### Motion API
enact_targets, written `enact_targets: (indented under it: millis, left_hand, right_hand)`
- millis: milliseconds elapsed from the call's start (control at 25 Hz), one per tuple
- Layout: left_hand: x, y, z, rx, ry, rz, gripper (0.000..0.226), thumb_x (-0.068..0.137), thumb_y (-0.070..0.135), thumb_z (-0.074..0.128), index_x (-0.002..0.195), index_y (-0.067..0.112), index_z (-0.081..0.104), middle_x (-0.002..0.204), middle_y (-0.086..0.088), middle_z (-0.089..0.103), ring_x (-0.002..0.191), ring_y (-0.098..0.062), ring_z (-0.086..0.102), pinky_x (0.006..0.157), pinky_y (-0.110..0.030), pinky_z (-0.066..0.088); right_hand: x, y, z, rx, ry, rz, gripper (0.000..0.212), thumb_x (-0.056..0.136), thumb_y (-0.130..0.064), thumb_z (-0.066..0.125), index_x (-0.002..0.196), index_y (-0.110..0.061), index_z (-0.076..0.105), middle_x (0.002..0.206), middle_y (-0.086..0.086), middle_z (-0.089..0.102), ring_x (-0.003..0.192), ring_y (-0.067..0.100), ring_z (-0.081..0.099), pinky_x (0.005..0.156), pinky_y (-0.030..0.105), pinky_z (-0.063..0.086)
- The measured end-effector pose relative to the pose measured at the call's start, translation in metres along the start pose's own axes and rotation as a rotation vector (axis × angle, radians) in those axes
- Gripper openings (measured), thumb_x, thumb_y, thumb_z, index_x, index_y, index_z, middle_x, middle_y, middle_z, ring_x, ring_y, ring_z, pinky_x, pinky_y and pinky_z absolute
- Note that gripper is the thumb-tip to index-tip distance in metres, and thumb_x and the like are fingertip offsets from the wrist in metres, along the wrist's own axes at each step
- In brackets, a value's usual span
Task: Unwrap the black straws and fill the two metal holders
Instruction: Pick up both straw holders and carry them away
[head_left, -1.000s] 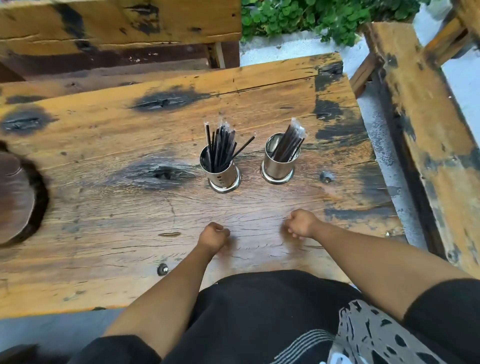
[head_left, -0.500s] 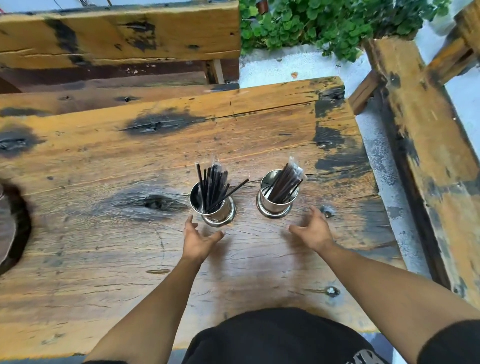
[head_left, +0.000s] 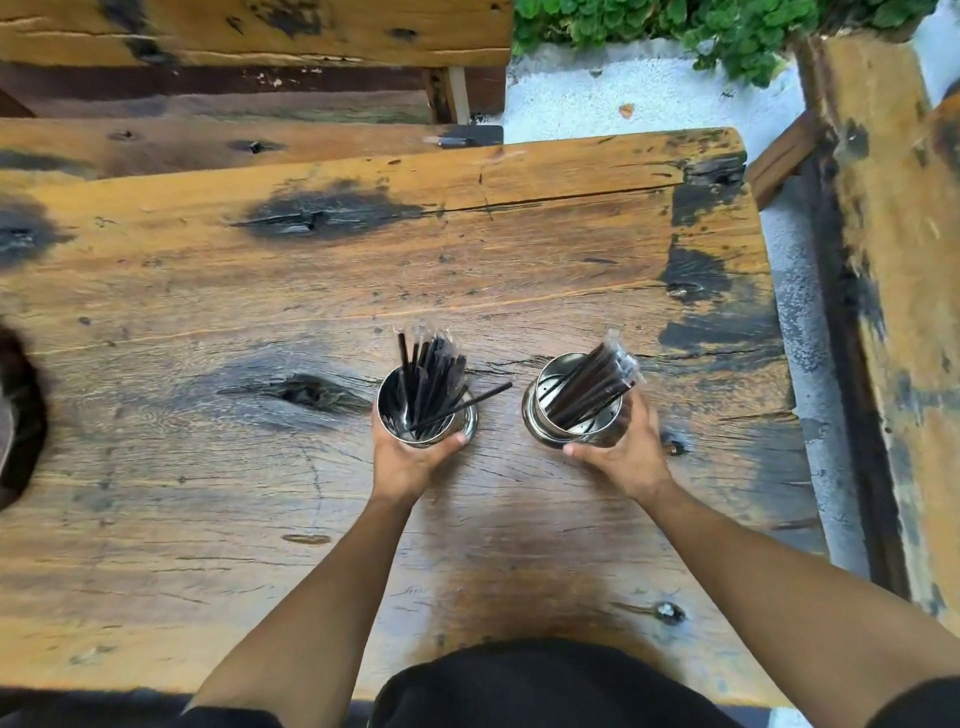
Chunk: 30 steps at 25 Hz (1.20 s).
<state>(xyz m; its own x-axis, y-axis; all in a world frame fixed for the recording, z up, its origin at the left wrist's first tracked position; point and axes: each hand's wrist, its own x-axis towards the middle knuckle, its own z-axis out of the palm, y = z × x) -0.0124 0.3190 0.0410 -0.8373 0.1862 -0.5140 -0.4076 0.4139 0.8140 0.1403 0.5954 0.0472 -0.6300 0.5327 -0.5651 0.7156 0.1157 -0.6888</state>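
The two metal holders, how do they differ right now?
The left holder has loose straws fanned out, one jutting sideways; the right holder has one bundle in clear wrap, leaning right. The left hand grips the left, the right hand the right. Both are shiny and upright.

wooden table bearing two metal holders.

Left hand and right hand each grip a straw-filled metal holder.
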Motion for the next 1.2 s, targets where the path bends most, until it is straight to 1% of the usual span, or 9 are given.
enact_targets:
  millis: [200, 360, 520, 760, 840, 960, 1040, 1120, 1200]
  left_hand:
    - [0.012, -0.012, -0.003, -0.009, -0.038, -0.041, 0.118, 0.046, 0.037, 0.11, 0.146, 0.018, 0.05, 0.135, -0.001, 0.073, 0.125, -0.023, 0.071, 0.112, -0.052, 0.052]
    - [0.013, -0.017, -0.005, 0.008, -0.035, -0.049, 0.117, 0.046, 0.044, 0.109, 0.144, 0.019, 0.052, 0.132, 0.001, 0.074, 0.123, -0.019, 0.072, 0.114, -0.049, 0.052]
    - [0.007, -0.005, -0.003, -0.021, -0.026, -0.012, 0.115, 0.051, 0.037, 0.108, 0.146, 0.013, 0.048, 0.132, 0.003, 0.073, 0.126, -0.011, 0.069, 0.117, -0.04, 0.05]
    - [-0.005, -0.016, -0.014, -0.019, -0.025, -0.001, 0.111, 0.049, 0.043, 0.108, 0.141, 0.01, 0.055, 0.124, -0.004, 0.078, 0.117, -0.026, 0.075, 0.109, -0.053, 0.056]
    - [-0.024, -0.007, -0.017, -0.009, -0.031, -0.01, 0.102, 0.056, 0.027, 0.107, 0.141, 0.007, 0.054, 0.122, -0.007, 0.078, 0.112, -0.02, 0.077, 0.105, -0.043, 0.06]
    - [-0.045, -0.011, -0.017, -0.021, 0.006, 0.03, 0.085, 0.068, -0.005, 0.097, 0.139, 0.004, 0.051, 0.118, -0.001, 0.076, 0.097, 0.008, 0.075, 0.09, -0.011, 0.057]
    - [-0.058, -0.02, -0.021, -0.025, 0.004, 0.029, 0.087, 0.066, -0.002, 0.099, 0.138, 0.007, 0.051, 0.119, 0.0, 0.076, 0.103, 0.0, 0.076, 0.1, -0.025, 0.06]
    - [-0.069, -0.029, -0.027, -0.008, -0.004, 0.033, 0.095, 0.059, 0.017, 0.105, 0.138, 0.015, 0.053, 0.124, 0.0, 0.077, 0.114, -0.017, 0.076, 0.11, -0.044, 0.056]
    - [-0.074, -0.044, -0.034, 0.011, -0.002, 0.052, 0.097, 0.055, 0.029, 0.107, 0.136, 0.019, 0.055, 0.124, 0.0, 0.077, 0.116, -0.022, 0.075, 0.11, -0.049, 0.055]
  right_hand:
    - [0.004, -0.004, 0.013, 0.022, -0.001, -0.046, 0.125, 0.054, -0.036, 0.102, 0.157, -0.014, 0.034, 0.148, 0.011, 0.038, 0.142, 0.028, 0.039, 0.118, 0.03, 0.027]
    - [0.005, -0.005, 0.02, 0.067, 0.0, -0.084, 0.129, 0.045, -0.056, 0.097, 0.152, -0.014, 0.04, 0.146, 0.007, 0.038, 0.141, 0.025, 0.043, 0.124, 0.037, 0.032]
    - [0.015, 0.003, 0.031, 0.102, -0.004, -0.093, 0.122, 0.043, -0.073, 0.095, 0.144, -0.026, 0.044, 0.142, 0.0, 0.053, 0.135, 0.024, 0.056, 0.117, 0.047, 0.046]
    - [0.013, 0.023, 0.041, 0.088, 0.011, -0.097, 0.103, 0.047, -0.07, 0.097, 0.133, -0.041, 0.05, 0.13, -0.003, 0.067, 0.12, 0.023, 0.069, 0.106, 0.047, 0.055]
    - [0.0, 0.022, 0.043, 0.085, 0.019, -0.104, 0.104, 0.045, -0.073, 0.095, 0.132, -0.038, 0.051, 0.128, -0.003, 0.068, 0.12, 0.02, 0.069, 0.107, 0.045, 0.055]
    - [-0.016, 0.029, 0.049, 0.091, 0.019, -0.109, 0.104, 0.045, -0.069, 0.097, 0.133, -0.036, 0.052, 0.127, -0.005, 0.07, 0.117, 0.017, 0.07, 0.106, 0.042, 0.056]
    - [-0.019, 0.049, 0.056, 0.099, -0.007, -0.108, 0.105, 0.046, -0.065, 0.1, 0.135, -0.037, 0.053, 0.128, -0.007, 0.07, 0.115, 0.02, 0.072, 0.103, 0.045, 0.057]
    - [-0.028, 0.06, 0.061, 0.089, -0.002, -0.097, 0.103, 0.045, -0.065, 0.101, 0.133, -0.039, 0.054, 0.125, -0.006, 0.07, 0.111, 0.023, 0.073, 0.099, 0.047, 0.06]
    - [-0.045, 0.059, 0.061, 0.078, 0.014, -0.117, 0.102, 0.044, -0.068, 0.099, 0.13, -0.038, 0.055, 0.122, -0.007, 0.07, 0.11, 0.02, 0.073, 0.099, 0.046, 0.059]
